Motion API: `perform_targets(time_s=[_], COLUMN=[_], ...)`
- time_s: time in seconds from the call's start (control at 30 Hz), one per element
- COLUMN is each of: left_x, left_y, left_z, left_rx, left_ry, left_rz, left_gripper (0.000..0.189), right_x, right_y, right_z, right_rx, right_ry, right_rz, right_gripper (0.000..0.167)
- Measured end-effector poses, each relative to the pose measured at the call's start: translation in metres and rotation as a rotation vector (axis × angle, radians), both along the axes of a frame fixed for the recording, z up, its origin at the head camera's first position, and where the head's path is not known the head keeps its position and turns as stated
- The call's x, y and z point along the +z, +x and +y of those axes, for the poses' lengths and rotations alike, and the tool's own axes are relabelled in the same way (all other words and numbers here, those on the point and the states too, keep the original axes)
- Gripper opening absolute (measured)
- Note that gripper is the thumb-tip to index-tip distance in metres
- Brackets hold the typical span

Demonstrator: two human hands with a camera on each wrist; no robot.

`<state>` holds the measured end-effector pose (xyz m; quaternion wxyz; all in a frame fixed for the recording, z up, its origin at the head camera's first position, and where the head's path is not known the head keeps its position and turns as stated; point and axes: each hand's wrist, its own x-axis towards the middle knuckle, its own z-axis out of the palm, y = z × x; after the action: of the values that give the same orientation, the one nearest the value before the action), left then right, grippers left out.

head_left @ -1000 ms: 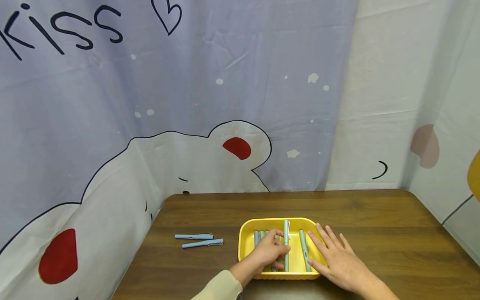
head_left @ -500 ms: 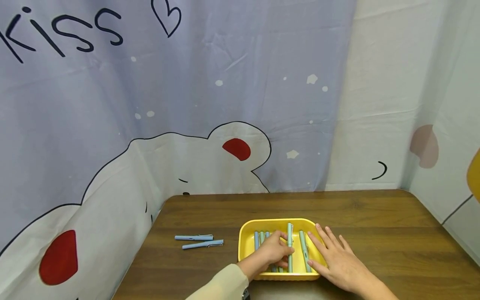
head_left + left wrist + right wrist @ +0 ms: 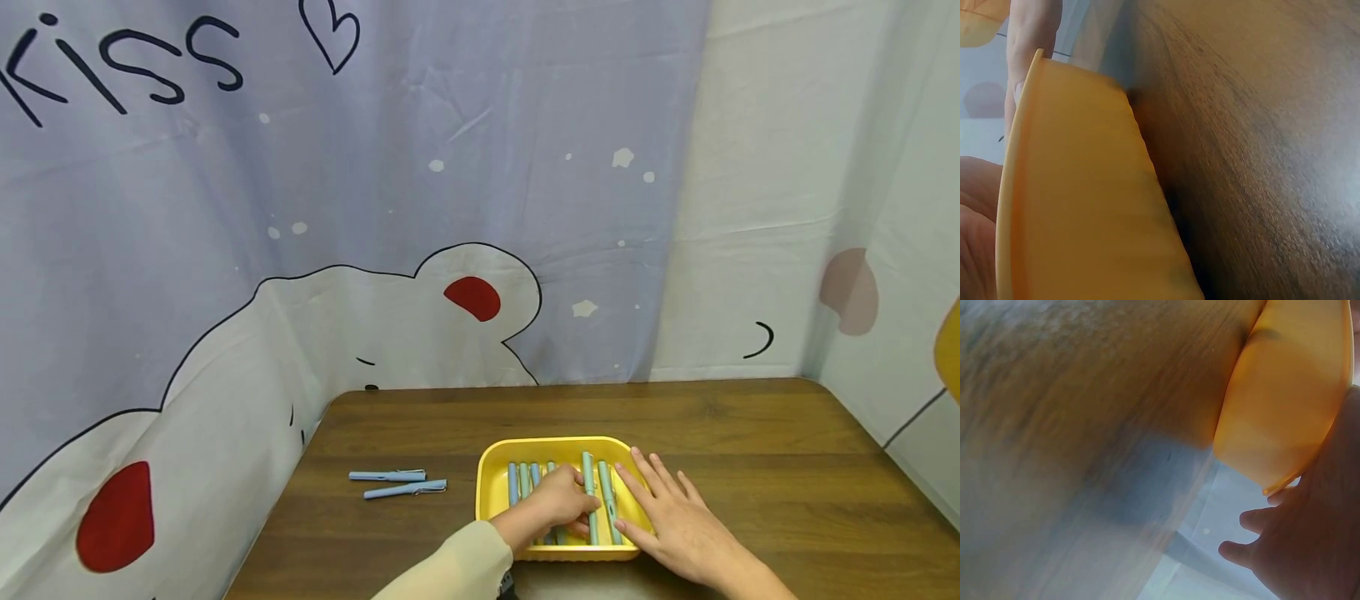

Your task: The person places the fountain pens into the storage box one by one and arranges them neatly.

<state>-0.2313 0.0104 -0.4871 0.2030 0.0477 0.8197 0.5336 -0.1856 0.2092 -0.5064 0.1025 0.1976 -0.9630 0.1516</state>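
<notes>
My left hand [image 3: 558, 500] reaches over the near side of a yellow plastic tray [image 3: 491, 454] and pinches a light green pen [image 3: 588, 473] between thumb and fingers. The pen stands lengthwise inside the tray, close to another green pen [image 3: 607, 492] on its right. Several blue and green pens [image 3: 524, 477] lie side by side in the tray's left part, their lower ends hidden by the left hand. With fingers spread, my right hand [image 3: 675, 521] rests on the tray's right rim. In the left wrist view the tray's outer wall [image 3: 1091, 187] covers most of the held pen's surroundings.
Two blue pens [image 3: 405, 488] with metal clips lie on the brown wooden table [image 3: 405, 425] left of the tray. A printed curtain [image 3: 480, 167] hangs right behind the table and along its sides.
The left hand has shifted the green pen to the right, toward the rightmost pen. More of the pens on the left now show. The right hand has stayed on the rim.
</notes>
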Motion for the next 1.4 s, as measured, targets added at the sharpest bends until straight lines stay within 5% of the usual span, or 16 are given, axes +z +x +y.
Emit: perform_targets(time_s=[0.33, 0.7, 1.1, 1.4], left_x=[-0.006, -0.006, -0.003, 0.007], left_y=[-0.001, 0.001, 0.002, 0.008], left_z=[0.005, 0.008, 0.009, -0.001], left_rx=[-0.018, -0.038, -0.045, -0.070], left_ry=[-0.043, -0.083, -0.126, -0.129], left_rz=[-0.005, 0.024, 0.040, 0.041], left_gripper=[0.014, 0.030, 0.014, 0.046], right_x=[-0.001, -0.002, 0.000, 0.001], right_y=[-0.001, 0.000, 0.000, 0.001], right_z=[-0.001, -0.001, -0.001, 0.000], right_rx=[0.001, 0.012, 0.015, 0.012], right_ry=[-0.001, -0.006, -0.010, -0.020], right_rz=[0.006, 0.012, 0.011, 0.000], right_gripper=[0.071, 0.071, 0.071, 0.071])
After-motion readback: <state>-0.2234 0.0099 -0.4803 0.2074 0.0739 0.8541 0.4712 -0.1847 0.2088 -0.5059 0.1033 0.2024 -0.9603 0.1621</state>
